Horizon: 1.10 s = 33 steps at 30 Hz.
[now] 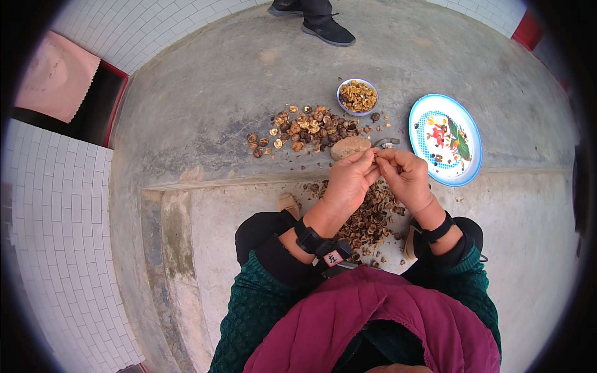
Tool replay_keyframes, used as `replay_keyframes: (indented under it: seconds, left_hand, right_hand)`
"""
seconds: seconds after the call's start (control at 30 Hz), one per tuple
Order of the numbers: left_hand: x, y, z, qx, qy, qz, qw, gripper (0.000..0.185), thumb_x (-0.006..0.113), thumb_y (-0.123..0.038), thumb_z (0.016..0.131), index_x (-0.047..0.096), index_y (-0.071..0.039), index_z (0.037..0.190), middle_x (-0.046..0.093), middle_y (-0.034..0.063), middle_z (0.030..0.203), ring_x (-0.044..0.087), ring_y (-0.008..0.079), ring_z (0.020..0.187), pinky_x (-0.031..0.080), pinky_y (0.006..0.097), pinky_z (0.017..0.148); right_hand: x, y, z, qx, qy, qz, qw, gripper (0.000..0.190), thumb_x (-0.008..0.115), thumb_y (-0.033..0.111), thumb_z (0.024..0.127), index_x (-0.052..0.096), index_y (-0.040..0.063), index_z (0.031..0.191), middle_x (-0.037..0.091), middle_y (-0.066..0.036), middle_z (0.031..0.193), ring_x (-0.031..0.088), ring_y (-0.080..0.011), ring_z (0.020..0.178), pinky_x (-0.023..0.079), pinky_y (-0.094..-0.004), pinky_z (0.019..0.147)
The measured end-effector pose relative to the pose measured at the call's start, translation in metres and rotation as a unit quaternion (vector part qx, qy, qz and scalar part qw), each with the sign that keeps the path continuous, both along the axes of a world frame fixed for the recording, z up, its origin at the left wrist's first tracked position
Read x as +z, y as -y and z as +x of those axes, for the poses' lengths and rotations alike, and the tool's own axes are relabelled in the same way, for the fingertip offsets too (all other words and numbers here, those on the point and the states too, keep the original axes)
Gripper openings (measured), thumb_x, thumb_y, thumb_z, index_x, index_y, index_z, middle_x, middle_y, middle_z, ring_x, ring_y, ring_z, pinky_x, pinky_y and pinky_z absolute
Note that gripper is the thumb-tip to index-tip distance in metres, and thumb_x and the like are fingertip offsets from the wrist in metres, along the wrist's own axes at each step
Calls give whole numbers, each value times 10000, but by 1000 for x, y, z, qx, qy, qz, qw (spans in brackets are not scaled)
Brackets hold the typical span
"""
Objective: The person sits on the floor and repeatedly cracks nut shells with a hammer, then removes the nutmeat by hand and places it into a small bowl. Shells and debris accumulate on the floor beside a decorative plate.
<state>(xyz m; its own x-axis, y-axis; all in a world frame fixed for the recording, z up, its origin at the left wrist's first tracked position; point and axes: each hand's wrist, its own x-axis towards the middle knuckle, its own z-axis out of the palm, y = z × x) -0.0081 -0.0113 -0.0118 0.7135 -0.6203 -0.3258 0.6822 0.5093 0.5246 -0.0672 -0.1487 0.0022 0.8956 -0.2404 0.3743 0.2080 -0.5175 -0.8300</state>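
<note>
My left hand [349,181] and my right hand [405,175] meet at the fingertips, pinching a small brown piece of walnut [375,156] between them. Just beyond my left fingers a rounded stone [349,147] lies on the raised concrete ledge. A hammer-like metal tool [388,141], partly hidden, rests beside the stone. Whole and cracked walnuts [310,130] are heaped to the left. Behind them stands a bowl [341,102] full of walnut kernels. At the right, an oval enamel tray [475,154] with a printed pattern holds a few dark bits.
Broken walnut shells [368,224] cover the lower floor between my shoes, below the step edge [242,181]. A person's black shoe [329,32] stands on the concrete at the top. A white tiled wall [60,224] and a pink door curtain [56,77] are at the left.
</note>
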Motion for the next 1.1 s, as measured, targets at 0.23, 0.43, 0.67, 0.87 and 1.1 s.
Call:
replay_keyframes:
  seconds: [0.23,0.43,0.67,0.87,1.1]
  left_hand:
    - [5,3,-5,3,27,37,999,314,526,-119,1021,542,118,1227,579,178,1243,596,257,1154,494,382,1053]
    - [7,3,-2,19,-2,18,1000,288,491,-122,1034,547,116,1185,594,192,1193,607,303,1150,482,418,1078]
    - [10,-2,1,-7,2,-12,1000,294,455,-136,1047,553,118,1157,619,203,1135,601,384,1160,479,440,1081]
    - [5,1,1,7,37,69,997,274,473,-142,1043,578,79,1167,632,177,1145,628,305,1126,506,416,1042]
    - [-4,6,-2,27,45,94,994,259,498,-165,1040,609,34,1163,645,116,1151,643,201,1052,538,344,936]
  right_hand:
    - [0,3,-1,-14,-43,39,998,79,690,27,857,700,-11,927,594,7,647,489,-36,557,414,-215,512]
    - [7,20,-1,20,-140,346,928,82,624,68,871,663,14,920,542,20,634,406,-44,506,335,-206,456]
    - [10,44,1,121,-118,651,740,198,520,224,926,550,43,854,479,-27,704,283,-70,500,245,-211,418]
    - [4,13,1,58,-146,282,946,363,566,314,1003,643,-15,872,553,-15,658,488,-120,568,399,-274,490]
    - [-8,-7,6,7,-78,-20,997,273,556,242,998,660,-5,948,642,-222,745,635,-385,656,492,-403,569]
